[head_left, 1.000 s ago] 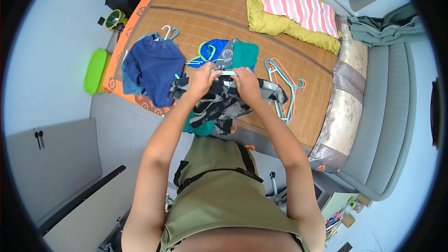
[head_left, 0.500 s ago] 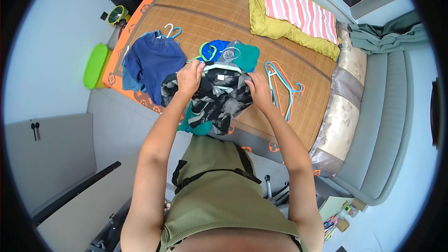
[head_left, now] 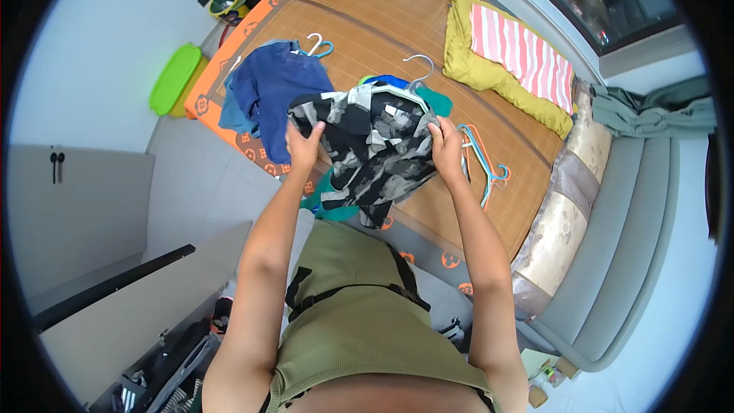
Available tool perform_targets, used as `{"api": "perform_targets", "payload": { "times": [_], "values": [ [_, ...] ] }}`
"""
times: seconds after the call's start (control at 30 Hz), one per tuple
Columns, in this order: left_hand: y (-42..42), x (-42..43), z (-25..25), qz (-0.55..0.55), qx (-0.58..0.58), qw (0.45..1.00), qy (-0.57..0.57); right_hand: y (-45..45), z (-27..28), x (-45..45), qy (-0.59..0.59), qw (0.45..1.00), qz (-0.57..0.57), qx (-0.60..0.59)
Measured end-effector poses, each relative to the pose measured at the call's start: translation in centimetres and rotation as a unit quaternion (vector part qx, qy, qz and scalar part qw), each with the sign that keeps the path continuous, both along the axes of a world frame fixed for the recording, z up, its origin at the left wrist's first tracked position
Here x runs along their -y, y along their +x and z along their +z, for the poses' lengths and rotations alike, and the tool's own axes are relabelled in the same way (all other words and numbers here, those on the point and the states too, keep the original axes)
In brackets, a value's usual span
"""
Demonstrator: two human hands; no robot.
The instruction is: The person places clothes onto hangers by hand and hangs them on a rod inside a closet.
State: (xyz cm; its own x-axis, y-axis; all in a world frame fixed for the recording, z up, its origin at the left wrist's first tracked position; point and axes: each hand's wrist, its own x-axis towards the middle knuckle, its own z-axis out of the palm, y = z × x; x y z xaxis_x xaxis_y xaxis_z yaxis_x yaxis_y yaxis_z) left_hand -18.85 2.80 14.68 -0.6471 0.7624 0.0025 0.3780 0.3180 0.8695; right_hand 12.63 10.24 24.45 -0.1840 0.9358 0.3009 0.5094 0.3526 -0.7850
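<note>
A black-and-grey patterned shirt [head_left: 382,153] hangs spread between my hands above the bed edge. Inside its collar sits a pale hanger [head_left: 409,95], whose metal hook sticks up at the top. My left hand [head_left: 304,145] is closed on the shirt's left shoulder area, thumb on top. On the opposite shoulder, my right hand [head_left: 446,145] grips the fabric near the hanger's end. Behind the shirt, blue and teal garments [head_left: 433,101] are mostly covered. Dark blue clothing [head_left: 275,88] lies to the left, with white and blue hanger hooks [head_left: 321,47] poking out.
Orange and blue hangers [head_left: 485,164] lie on the bed mat [head_left: 375,0] at right. A mustard quilt [head_left: 466,53] and a pink-striped cloth [head_left: 520,50] are farther back. The padded grey headboard [head_left: 612,260] stands at right, a green-lidded bin [head_left: 176,80] at left.
My left hand has shifted from the collar area out to the shirt's left shoulder. The shirt is now spread wider, with its hanger seated inside the shoulders. The camera view has turned slightly.
</note>
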Motion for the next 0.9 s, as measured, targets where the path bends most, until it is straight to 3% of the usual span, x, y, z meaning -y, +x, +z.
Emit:
{"api": "perform_targets", "payload": {
  "times": [0.03, 0.07, 0.13, 0.23, 0.33, 0.4, 0.47, 0.5, 0.6, 0.67, 0.9],
  "values": [
    [-0.3, 0.3, 1.5, -0.064, 0.065, 0.995, -0.029, -1.2, -0.1, -0.5, -0.003, 1.0, 0.008, -0.007],
    [0.0, 1.0, 2.8, -0.079, 0.046, 0.993, -0.075, -2.5, -0.2, -0.9, -0.007, 1.0, 0.016, -0.014],
    [-2.2, 1.4, -4.1, -0.142, 0.221, 0.965, -0.004, -5.6, -0.5, -2.0, -0.024, 0.999, 0.027, -0.026],
    [-3.6, 0.8, -0.7, 0.004, 0.417, 0.908, -0.049, -10.9, -1.8, -4.2, -0.067, 0.996, 0.035, -0.04],
    [-8.0, -0.7, -0.2, 0.085, 0.374, 0.923, 0.042, -16.8, -3.6, -6.5, -0.102, 0.994, 0.022, -0.041],
    [-11.3, -1.8, 0.6, 0.121, 0.191, 0.973, -0.035, -20.6, -5.5, -8.1, -0.167, 0.985, 0.004, -0.04],
    [-15.4, -2.9, 0.0, 0.106, -0.046, 0.985, -0.13, -24.0, -10.2, -10.0, -0.165, 0.985, 0.007, -0.044],
    [-17.1, -4.0, -0.1, 0.137, -0.065, 0.966, -0.211, -25.9, -11.2, -10.8, -0.17, 0.985, -0.002, -0.029],
    [-21.5, -6.5, -1.0, 0.103, -0.117, 0.955, -0.253, -30.2, -14.5, -12.5, -0.209, 0.978, -0.014, -0.021],
    [-23.6, -8.0, -2.5, 0.093, -0.176, 0.957, -0.21, -32.5, -16.7, -13.8, -0.213, 0.974, -0.006, -0.071],
    [-27.5, -12.2, -7.5, 0.041, -0.219, 0.959, -0.177, -36.0, -23.6, -18.4, -0.253, 0.967, -0.023, 0.016]
  ]
}}
